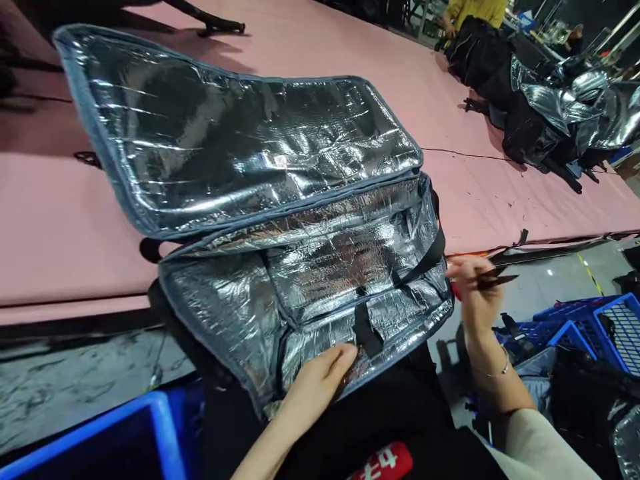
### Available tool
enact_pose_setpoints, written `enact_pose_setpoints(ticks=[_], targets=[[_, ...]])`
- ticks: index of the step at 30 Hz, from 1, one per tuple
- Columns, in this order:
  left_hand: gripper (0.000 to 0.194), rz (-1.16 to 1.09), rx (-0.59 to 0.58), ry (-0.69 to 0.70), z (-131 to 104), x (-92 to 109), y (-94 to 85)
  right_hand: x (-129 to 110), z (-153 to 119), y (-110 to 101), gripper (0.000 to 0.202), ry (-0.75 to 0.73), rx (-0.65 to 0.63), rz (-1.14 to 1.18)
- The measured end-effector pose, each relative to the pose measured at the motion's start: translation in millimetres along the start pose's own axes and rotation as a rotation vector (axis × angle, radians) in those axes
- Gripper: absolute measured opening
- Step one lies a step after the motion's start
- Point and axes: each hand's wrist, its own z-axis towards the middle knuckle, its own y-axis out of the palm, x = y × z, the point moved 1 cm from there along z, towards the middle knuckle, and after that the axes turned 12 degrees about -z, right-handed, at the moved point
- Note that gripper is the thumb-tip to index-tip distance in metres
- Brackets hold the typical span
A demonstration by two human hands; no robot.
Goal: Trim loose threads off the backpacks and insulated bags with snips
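Note:
A silver foil-lined insulated bag point(345, 267) sits tilted at the table's front edge, its foil-faced lid point(260, 147) laid back on the table. My left hand point(320, 373) is closed on the bag's front rim, thumb inside and the other fingers hidden behind the wall. Just past the thumb, a short black strap point(367, 327) lies over the lining. A longer black strap point(425, 260) crosses the right inner corner. Beside the bag's right end, my right hand point(477, 293) is closed around small dark thread snips point(500, 279), their points facing right. Its fingertips are close to the bag's side; contact is unclear.
The pink-covered table point(465, 207) stretches away behind the bag. Black and silver bags point(545, 113) are heaped at the far right, near a person in a yellow top point(475, 12). Blue crates point(620, 327) stand at right, and another blue crate point(163, 427) at lower left.

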Motion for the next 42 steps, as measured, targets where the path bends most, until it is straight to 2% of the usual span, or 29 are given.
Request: enact_pose_setpoints(ticks=[3, 5, 6, 9, 13, 16, 19, 25, 29, 32, 36, 40, 42], targets=[[0.039, -0.139, 0.134, 0.034, 14, 6, 19.5, -14, -19, 35, 0.020, -0.098, -0.494, -0.018], [0.042, -0.319, 0.176, 0.017, 18, 7, 26.8, -4, -29, 53, 0.020, -0.073, -0.703, -0.144], [0.044, -0.408, 0.177, -0.003, 18, 5, 28.8, 4, -33, 59, 0.024, -0.047, -0.741, -0.207], [0.045, -0.557, 0.158, -0.050, 13, 1, 30.3, 34, -39, 63, 0.024, -0.007, -0.746, -0.316], [0.041, -0.569, 0.166, -0.015, 10, 0, 30.0, 52, -47, 56, 0.017, -0.104, -0.768, -0.312], [0.036, -0.589, 0.186, 0.014, 12, 1, 30.2, 53, -51, 55, 0.016, -0.195, -0.840, -0.307], [0.035, -0.611, 0.196, 0.015, 14, 0, 29.8, 54, -53, 57, 0.019, -0.216, -0.890, -0.287], [0.033, -0.610, 0.171, 0.037, 15, -1, 27.7, 61, -54, 60, 0.020, -0.219, -0.892, -0.340], [0.033, -0.642, 0.137, 0.000, 15, -2, 26.9, 63, -55, 61, 0.019, -0.220, -0.888, -0.342], [0.033, -0.634, 0.158, -0.028, 14, -3, 26.8, 63, -55, 62, 0.015, -0.223, -0.885, -0.371], [0.036, -0.617, 0.174, -0.043, 14, -1, 27.2, 61, -54, 62, 0.011, -0.237, -0.835, -0.385], [0.037, -0.617, 0.182, -0.001, 14, 0, 26.8, 55, -53, 58, 0.015, -0.225, -0.715, -0.362], [0.035, -0.629, 0.196, 0.016, 14, 0, 26.4, 53, -54, 55, 0.018, -0.226, -0.703, -0.368]])
